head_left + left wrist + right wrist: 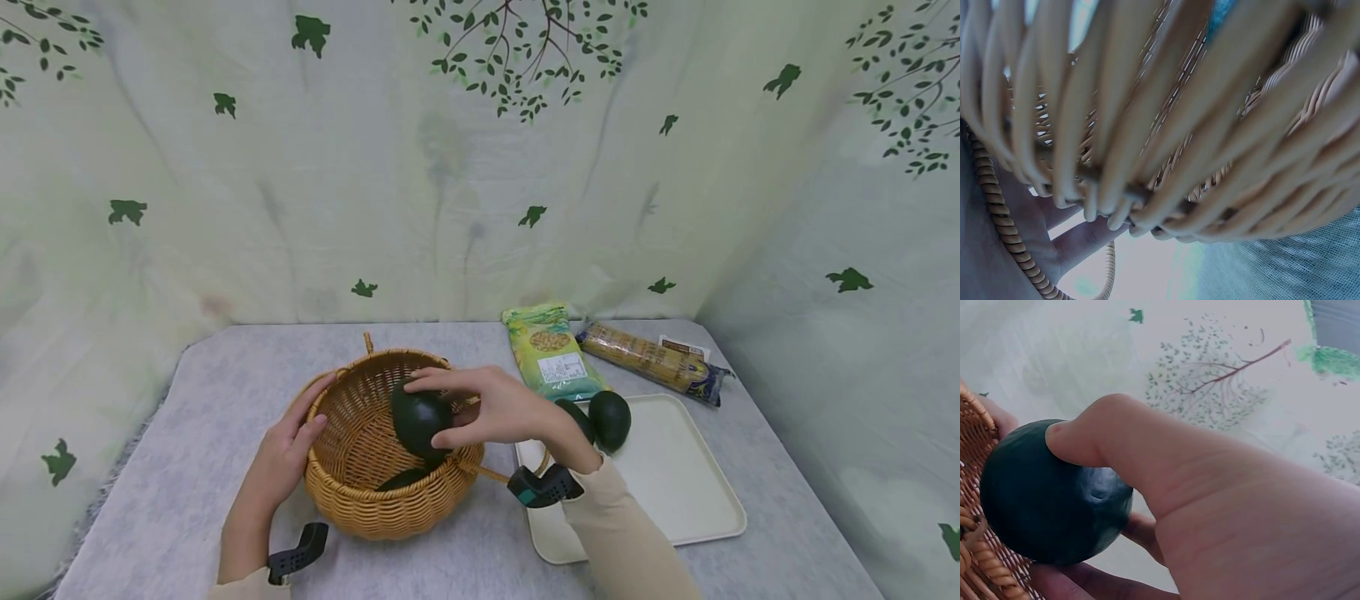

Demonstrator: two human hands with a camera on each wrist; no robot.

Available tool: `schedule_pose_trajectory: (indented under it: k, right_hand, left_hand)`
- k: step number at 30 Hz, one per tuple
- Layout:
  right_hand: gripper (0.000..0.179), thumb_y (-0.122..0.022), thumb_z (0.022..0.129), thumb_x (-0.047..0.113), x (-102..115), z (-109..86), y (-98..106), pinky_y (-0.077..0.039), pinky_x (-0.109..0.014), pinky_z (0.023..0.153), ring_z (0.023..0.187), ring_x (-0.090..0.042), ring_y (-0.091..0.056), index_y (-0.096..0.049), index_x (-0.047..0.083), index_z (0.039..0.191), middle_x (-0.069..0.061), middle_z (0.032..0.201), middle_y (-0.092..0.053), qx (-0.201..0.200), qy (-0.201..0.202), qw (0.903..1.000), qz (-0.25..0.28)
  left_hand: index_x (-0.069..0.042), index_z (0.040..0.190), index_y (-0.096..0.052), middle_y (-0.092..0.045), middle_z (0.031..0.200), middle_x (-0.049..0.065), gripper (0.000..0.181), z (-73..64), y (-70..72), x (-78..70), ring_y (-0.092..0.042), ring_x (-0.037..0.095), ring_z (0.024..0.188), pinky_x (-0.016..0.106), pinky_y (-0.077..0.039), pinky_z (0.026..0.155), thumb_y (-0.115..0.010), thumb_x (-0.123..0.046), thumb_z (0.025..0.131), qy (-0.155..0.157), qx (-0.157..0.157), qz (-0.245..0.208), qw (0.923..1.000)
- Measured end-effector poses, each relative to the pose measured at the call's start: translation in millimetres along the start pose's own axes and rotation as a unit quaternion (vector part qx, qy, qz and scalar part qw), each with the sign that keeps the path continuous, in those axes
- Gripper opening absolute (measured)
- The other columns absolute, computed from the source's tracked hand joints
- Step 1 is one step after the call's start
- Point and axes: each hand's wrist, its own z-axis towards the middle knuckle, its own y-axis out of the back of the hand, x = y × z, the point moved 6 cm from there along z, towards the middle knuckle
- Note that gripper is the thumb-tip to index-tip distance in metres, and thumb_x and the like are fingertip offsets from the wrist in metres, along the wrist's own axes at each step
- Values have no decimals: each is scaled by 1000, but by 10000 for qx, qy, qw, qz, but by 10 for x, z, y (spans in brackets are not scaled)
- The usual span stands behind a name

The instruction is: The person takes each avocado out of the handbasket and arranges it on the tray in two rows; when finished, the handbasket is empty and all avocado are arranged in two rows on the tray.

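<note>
In the head view, my left hand [276,467] holds the left rim of a round wicker basket [390,512]. The left wrist view shows the basket's woven side [1147,106] close up, with fingers [1088,240] behind it and the coiled handle [1007,234] crossing near the palm. My right hand [498,408] grips a dark green avocado [415,417] over the right part of the basket opening. Thumb and fingers wrap the avocado [1054,494] in the right wrist view. Another avocado [405,478] lies on the basket's bottom, partly hidden.
A white tray [675,492] lies to the right, partly under my right forearm, with two avocados [611,419] at its far left corner. Behind it are a green-yellow packet [551,354] and a long pasta-like pack [645,357]. Leaf-printed cloth walls [450,208] enclose the table.
</note>
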Motion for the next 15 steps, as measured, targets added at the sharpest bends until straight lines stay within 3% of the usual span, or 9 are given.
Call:
schedule_pose_trajectory:
  k: [15]
  right_hand:
    - [62, -79, 92, 18, -67, -313, 114, -60, -33, 91, 131, -17, -61, -57, 31, 148, 9, 162, -42, -417, -277, 9972, 559]
  left_hand:
    - [-35, 162, -34, -37, 165, 12, 54, 2, 3, -11, -39, 51, 145, 78, -33, 105, -46, -24, 110, -131, -56, -52, 9999]
